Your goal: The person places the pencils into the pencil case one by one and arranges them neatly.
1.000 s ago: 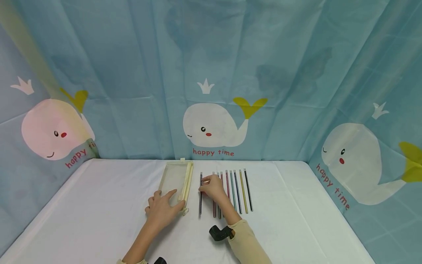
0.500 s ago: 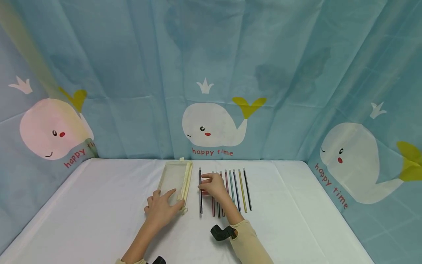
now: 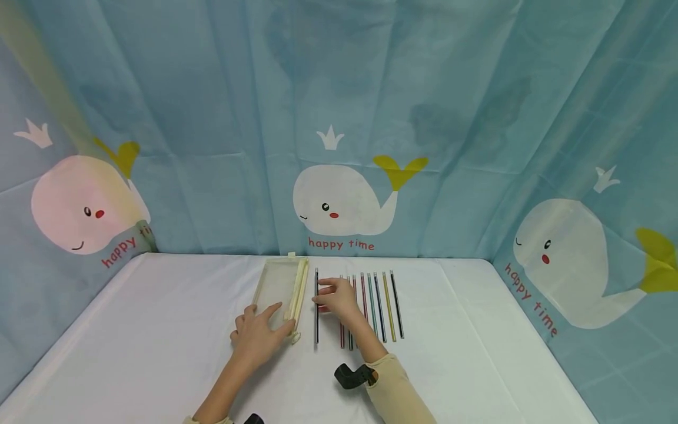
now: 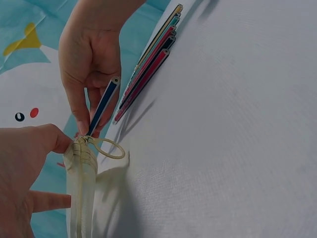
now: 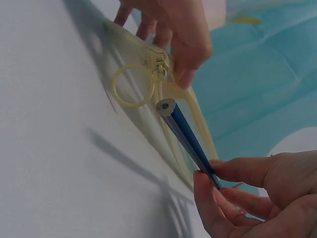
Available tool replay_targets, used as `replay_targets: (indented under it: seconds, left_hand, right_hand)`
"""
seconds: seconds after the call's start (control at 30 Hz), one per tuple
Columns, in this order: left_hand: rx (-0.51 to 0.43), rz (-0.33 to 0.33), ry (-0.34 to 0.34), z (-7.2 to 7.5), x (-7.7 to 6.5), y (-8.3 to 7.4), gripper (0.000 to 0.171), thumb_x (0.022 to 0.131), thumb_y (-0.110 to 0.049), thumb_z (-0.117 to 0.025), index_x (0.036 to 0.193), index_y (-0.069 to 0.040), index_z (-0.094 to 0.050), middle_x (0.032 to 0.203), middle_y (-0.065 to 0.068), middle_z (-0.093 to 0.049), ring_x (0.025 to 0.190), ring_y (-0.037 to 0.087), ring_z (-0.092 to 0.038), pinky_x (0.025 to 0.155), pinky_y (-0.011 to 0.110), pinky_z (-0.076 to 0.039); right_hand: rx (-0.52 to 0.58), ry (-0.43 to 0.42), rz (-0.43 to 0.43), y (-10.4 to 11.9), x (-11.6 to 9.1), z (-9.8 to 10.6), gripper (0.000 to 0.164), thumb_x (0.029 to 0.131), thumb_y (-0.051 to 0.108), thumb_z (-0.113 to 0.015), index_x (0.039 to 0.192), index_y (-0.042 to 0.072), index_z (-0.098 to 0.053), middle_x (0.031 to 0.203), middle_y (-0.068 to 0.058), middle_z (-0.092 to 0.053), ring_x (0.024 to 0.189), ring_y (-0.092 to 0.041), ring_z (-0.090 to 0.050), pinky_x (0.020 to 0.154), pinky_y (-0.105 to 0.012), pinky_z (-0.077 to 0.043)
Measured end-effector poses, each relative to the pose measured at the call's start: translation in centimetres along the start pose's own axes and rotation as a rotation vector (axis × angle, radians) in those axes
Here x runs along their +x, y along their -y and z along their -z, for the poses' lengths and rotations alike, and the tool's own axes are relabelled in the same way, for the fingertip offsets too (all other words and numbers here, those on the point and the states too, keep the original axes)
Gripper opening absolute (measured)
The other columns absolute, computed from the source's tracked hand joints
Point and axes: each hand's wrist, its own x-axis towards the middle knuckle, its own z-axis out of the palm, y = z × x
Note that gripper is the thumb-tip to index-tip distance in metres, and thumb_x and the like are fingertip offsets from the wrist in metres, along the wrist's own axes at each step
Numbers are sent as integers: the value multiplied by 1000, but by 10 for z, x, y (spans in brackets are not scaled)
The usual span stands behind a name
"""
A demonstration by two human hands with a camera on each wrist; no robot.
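Note:
A flat, see-through pencil pouch (image 3: 279, 275) with a pale yellow zipper (image 3: 298, 288) lies at the table's middle. My left hand (image 3: 258, 337) holds its near end, thumb by the zipper and fingers toward the other edge. A ring pull (image 5: 132, 85) hangs from the zipper's near end. Just right of the pouch, my right hand (image 3: 340, 300) pinches a dark blue pencil (image 5: 187, 140) between thumb and fingers, its flat end toward me. In the head view the pencil stands apart from the zipper, roughly parallel to it.
Several pencils, among them a yellow one (image 3: 389, 306) and a black one (image 3: 397, 304), lie in a row right of the pouch, some partly hidden by the right hand. A white cloth (image 3: 477, 353) covers the table. Behind it hangs a blue whale-print curtain (image 3: 212, 200).
My right hand has lifted the dark blue pencil a little and carried it slightly left, toward the pouch. The left hand has stayed on the pouch.

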Motion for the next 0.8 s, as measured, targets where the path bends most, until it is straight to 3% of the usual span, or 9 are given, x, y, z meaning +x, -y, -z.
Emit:
replay_targets:
  seconds: [0.8]
  left_hand:
    - [-8, -6, -9, -4, -1, 5, 66, 96, -51, -66, 147, -9, -62, 154, 41, -34, 139, 65, -32, 100, 80, -30]
  right_hand:
    - [-3, 30, -8, 7, 22, -20, 43, 89, -7, -78, 131, -9, -67, 98, -17, -74, 81, -25, -78, 69, -33, -64]
